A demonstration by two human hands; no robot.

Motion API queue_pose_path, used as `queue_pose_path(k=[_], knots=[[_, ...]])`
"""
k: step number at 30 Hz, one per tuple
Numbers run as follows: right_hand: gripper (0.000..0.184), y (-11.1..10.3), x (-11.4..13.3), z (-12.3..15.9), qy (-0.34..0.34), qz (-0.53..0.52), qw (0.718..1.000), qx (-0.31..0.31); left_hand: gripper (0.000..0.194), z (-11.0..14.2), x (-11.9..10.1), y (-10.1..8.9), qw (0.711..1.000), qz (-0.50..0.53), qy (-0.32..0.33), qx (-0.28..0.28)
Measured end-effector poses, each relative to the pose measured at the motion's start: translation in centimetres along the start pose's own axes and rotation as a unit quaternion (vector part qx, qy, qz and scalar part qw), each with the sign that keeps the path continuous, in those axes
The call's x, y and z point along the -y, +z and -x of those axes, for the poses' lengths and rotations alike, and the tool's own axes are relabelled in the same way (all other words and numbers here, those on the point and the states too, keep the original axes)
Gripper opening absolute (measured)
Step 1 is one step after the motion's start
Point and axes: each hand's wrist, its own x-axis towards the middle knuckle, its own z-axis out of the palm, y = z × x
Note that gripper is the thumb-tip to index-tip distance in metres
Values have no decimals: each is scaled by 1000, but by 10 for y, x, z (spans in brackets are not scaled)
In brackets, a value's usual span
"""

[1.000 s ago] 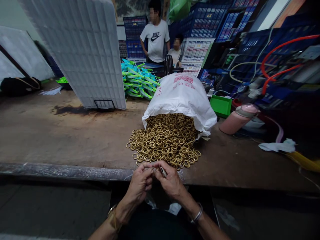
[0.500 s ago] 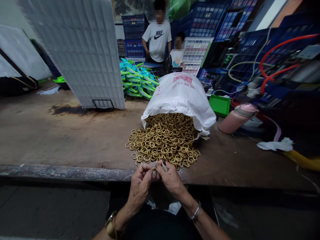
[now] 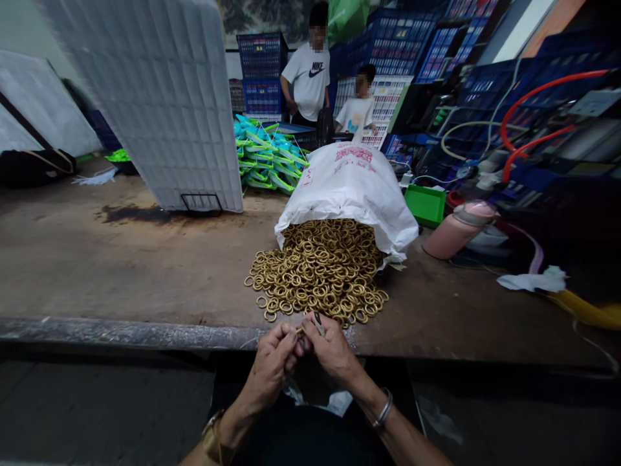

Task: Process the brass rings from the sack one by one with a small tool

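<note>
My left hand (image 3: 272,362) and my right hand (image 3: 332,349) meet at the near edge of the table, fingertips pinched together on a small gold ring (image 3: 299,331). A small dark-tipped tool (image 3: 317,321) sticks up from my right fingers. Just beyond my hands lies a heap of gold rings (image 3: 317,272) spilling from a white woven sack (image 3: 352,188) that lies on its side. A watch is on my left wrist, a metal bangle on my right.
A brown worktable (image 3: 121,265) has a plastic-wrapped front edge. A white grid panel (image 3: 165,97) stands at the back left, teal and green bundles (image 3: 266,158) behind it. A green tray (image 3: 427,204) and pink bottle (image 3: 458,233) lie right. Two people stand by blue crates at the back.
My hands stay pinched together at the table edge, shifting only slightly. The two people at the back have moved to the right.
</note>
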Motion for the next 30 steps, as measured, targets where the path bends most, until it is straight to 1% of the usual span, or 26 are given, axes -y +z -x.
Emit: queue_pose_path(k=[2, 4, 5, 7, 10, 13, 17, 20, 22, 25, 27, 28, 30], knots=[[23, -2, -3, 0, 3, 34, 999, -17, 28, 1, 3, -1, 1000, 28, -10, 1], [18, -3, -6, 1, -18, 111, 993, -36, 27, 0, 5, -1, 999, 43, -11, -3], [16, -4, -8, 1, -33, 154, 987, -35, 27, 0, 5, -2, 999, 46, -9, -7], [15, -3, -9, 4, -54, 224, 973, -15, 27, -1, 5, -2, 999, 47, -4, -13], [24, 0, -11, 7, -59, 290, 955, 15, 27, -1, 6, -3, 999, 25, -4, -20], [25, 4, -12, 8, -67, 320, 945, 21, 27, -1, 8, -4, 1000, 1, -2, -22], [19, 6, -11, 7, -75, 340, 937, 21, 28, -2, 9, -4, 999, -13, 17, -25], [14, 8, -9, 5, -57, 357, 932, 29, 30, -1, 8, -7, 999, -40, 19, -31], [15, 9, -11, 2, -42, 380, 923, 36, 32, 4, 7, -10, 998, -45, 12, -31], [18, 12, -16, -5, -24, 427, 903, 27, 32, 16, 6, -16, 999, -23, -28, -11], [20, 15, -18, -11, -33, 449, 893, 16, 32, 22, 7, -20, 999, 5, -49, 4], [22, 18, -18, -13, -45, 453, 890, 11, 33, 24, 7, -23, 998, 23, -54, 3], [25, 26, -16, -19, -68, 451, 890, 6, 33, 25, 7, -29, 996, 60, -55, -20]])
